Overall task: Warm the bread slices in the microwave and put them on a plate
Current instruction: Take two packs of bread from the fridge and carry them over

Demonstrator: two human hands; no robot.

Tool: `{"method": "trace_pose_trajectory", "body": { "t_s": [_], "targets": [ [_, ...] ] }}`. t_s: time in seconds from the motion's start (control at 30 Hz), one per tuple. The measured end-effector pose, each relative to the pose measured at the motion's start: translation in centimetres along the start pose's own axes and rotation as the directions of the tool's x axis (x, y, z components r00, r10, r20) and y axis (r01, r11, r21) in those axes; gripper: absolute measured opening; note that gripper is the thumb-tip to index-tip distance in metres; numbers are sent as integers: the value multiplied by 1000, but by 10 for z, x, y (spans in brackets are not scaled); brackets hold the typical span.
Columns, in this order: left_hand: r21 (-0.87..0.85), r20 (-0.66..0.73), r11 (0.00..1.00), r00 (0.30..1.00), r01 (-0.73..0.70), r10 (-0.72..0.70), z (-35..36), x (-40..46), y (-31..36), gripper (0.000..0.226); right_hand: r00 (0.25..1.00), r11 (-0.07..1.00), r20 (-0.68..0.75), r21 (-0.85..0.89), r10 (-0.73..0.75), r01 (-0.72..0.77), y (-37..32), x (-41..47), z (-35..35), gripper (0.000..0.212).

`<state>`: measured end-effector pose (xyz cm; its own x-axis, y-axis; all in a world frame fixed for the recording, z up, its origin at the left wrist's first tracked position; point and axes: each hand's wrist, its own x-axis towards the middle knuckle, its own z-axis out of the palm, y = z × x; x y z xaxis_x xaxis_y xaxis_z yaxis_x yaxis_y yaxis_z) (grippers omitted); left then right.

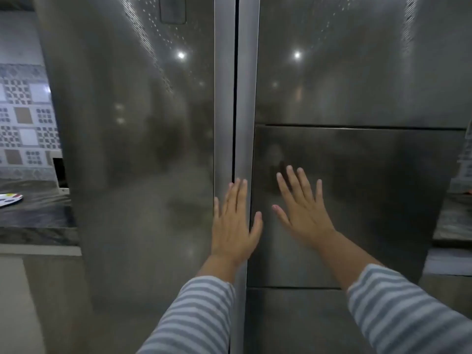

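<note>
Fingers [238, 190] flat, upward on fridge [127, 149]

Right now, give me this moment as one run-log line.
stage: at fridge | left hand: flat on door edge strip | right hand: flat on right door panel | bread, microwave, plate: unseen

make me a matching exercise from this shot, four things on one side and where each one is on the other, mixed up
Things:
1. left hand
2. right hand
3. patterned tiles
4. dark countertop

Places:
A. on the wall at the far left, above the counter
B. flat over the seam between the two steel doors
C. low at the left, beside the fridge
D. spread on the square panel of the right-hand door

Pairs: 1-B, 2-D, 3-A, 4-C
</note>
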<state>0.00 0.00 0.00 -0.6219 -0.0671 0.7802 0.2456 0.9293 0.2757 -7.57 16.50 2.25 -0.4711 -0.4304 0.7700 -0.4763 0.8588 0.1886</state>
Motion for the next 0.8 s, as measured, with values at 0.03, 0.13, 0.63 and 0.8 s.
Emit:
{"method": "trace_pose_trajectory", "body": {
  "t_s": [0.03,0.13,0.63,0.8],
  "targets": [
    [-44,22,999,999,27,-26,13,6,0,73,1000,1000,-2,-16,-17,17,6,8,7,69],
    [-173,62,980,994,99,-89,51,19,-2,82,992,987,-63,-127,-112,103,30,28,30,73],
    [-177,121,948,962,263,-244,80,24,7,103,986,971,-69,-195,-154,138,37,34,35,80],
    [-214,126,931,953,297,-275,78,24,8,106,986,971,-50,-192,-156,144,37,33,36,79]
  ]
}}
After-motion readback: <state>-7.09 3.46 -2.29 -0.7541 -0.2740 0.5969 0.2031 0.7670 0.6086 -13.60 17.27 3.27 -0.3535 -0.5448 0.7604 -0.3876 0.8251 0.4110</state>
